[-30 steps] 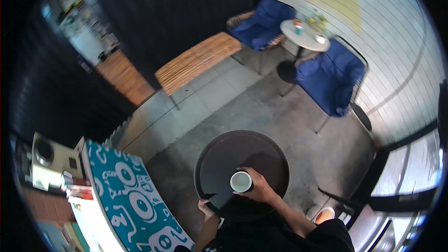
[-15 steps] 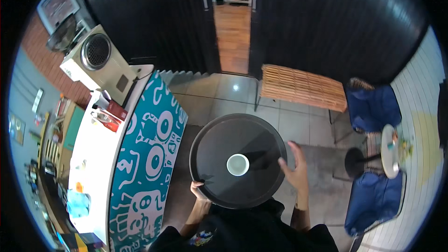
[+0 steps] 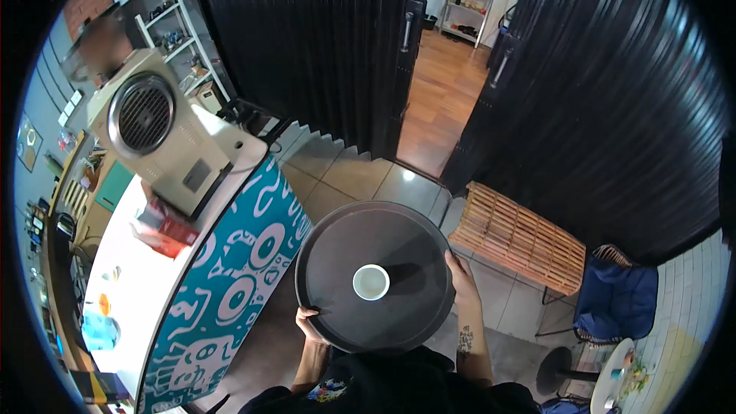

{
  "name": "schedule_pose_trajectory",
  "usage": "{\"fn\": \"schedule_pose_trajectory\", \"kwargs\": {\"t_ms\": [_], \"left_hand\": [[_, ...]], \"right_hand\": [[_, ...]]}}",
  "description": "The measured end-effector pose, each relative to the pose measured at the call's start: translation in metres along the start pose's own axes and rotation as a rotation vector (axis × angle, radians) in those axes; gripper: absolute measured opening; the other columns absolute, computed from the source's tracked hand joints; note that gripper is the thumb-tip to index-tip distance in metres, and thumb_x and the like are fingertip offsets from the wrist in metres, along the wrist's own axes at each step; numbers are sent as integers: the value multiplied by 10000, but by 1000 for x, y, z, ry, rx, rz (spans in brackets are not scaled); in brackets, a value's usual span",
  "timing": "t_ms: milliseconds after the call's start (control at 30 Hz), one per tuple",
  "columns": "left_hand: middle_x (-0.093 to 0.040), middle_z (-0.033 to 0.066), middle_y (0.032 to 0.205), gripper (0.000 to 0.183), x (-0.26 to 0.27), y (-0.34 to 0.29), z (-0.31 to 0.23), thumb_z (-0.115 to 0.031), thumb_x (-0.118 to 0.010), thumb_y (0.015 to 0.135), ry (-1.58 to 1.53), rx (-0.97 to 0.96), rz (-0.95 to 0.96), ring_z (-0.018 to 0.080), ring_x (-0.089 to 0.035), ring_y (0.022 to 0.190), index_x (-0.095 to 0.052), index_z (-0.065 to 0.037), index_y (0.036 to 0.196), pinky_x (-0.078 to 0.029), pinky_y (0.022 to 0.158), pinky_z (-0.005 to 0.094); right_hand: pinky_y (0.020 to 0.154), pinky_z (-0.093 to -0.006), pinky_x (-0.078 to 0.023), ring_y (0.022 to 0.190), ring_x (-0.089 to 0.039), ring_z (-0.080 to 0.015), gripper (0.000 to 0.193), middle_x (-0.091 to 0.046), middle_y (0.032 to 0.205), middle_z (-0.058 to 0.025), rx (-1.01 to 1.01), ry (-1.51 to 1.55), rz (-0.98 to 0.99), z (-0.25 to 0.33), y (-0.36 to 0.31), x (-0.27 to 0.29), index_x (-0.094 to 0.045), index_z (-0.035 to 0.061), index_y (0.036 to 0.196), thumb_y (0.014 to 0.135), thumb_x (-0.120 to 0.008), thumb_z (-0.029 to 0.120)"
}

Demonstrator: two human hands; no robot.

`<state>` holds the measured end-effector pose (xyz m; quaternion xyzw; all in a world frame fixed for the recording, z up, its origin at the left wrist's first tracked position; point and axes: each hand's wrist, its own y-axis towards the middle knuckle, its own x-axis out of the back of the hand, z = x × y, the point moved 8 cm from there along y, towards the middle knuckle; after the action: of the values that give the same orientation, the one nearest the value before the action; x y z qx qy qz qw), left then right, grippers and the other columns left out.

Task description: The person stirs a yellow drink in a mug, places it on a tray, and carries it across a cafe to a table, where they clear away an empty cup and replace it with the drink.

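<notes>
Beside a curved white tabletop, we hold a round dark-grey tray: the fingers of our left hand clamp its lower-left rim, those of our right hand its right rim. A small round white cup stands upright near the tray's centre.

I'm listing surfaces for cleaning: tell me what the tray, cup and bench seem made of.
Tray: probably matte plastic, from its dull, even dark surface and raised rim.
Cup: smooth and pale; paper or ceramic, the view can't settle which.
Bench: likely bamboo or wood, lightly glossy, judging by its tan slats.
</notes>
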<state>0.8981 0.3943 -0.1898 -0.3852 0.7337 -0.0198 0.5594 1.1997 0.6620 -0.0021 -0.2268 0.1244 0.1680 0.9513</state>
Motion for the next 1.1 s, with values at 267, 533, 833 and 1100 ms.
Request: {"fn": "schedule_pose_trajectory", "kwargs": {"t_ms": [267,533,833,1100], "left_hand": [[-647,160,1039,428,-251,115,-24,-234,-625,773,335,155,-116,314,-634,910,-611,13,1123,-548,830,416],[-693,127,1052,372,-365,277,-67,-253,-637,831,356,128,-51,290,-640,978,-668,9,1093,-500,941,393],[-641,131,1281,531,-358,492,-94,-359,-661,913,250,58,-177,303,-607,1144,-604,-1,1300,-473,1012,414],[-684,135,1196,417,-367,588,-179,-323,-576,962,311,-456,-343,304,-646,1067,-637,-20,1242,-497,982,452]], "right_hand": [[1021,-313,-431,1179,-572,-184,497,-630,1284,-104,92,-93,-253,79,163,-14,-574,-50,1325,1030,-582,350],[998,-326,-458,1164,-574,-189,520,-616,1294,-88,108,-148,-350,137,329,-65,-581,-36,1310,1011,-611,389],[964,-317,-458,1087,-586,-162,468,-658,1174,-62,106,-314,-204,170,597,-163,-630,-14,1223,1012,-606,403],[927,-299,-494,1040,-616,-151,434,-670,1144,-70,-12,-292,217,199,789,-350,-614,-15,1221,1014,-612,366]]}}
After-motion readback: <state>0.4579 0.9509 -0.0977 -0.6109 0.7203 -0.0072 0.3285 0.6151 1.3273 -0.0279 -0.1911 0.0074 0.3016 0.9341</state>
